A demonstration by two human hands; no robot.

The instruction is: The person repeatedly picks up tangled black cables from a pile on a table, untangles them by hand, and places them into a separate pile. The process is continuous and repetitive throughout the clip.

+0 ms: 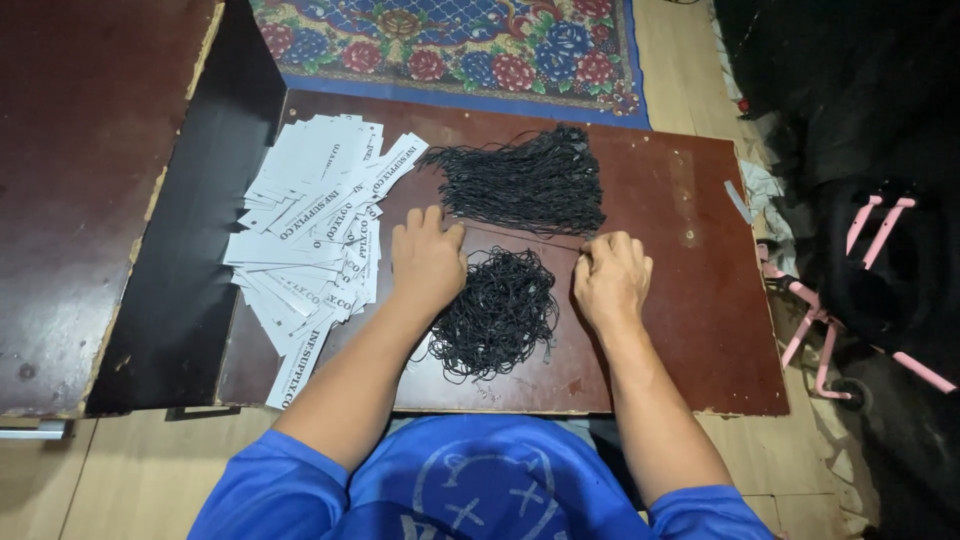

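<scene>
My left hand rests palm down on the brown board, its fingers closed together, just below the straight bundle of black cords. A single black cord runs taut from that hand to my right hand, which pinches its end. Between my wrists lies a tangled heap of black cord loops. A fanned pile of white paper tags lies left of my left hand.
The board lies on a light wooden floor. A dark red tabletop stands at the left. A flowered rug lies beyond the board. Black fabric and a pink frame sit at the right.
</scene>
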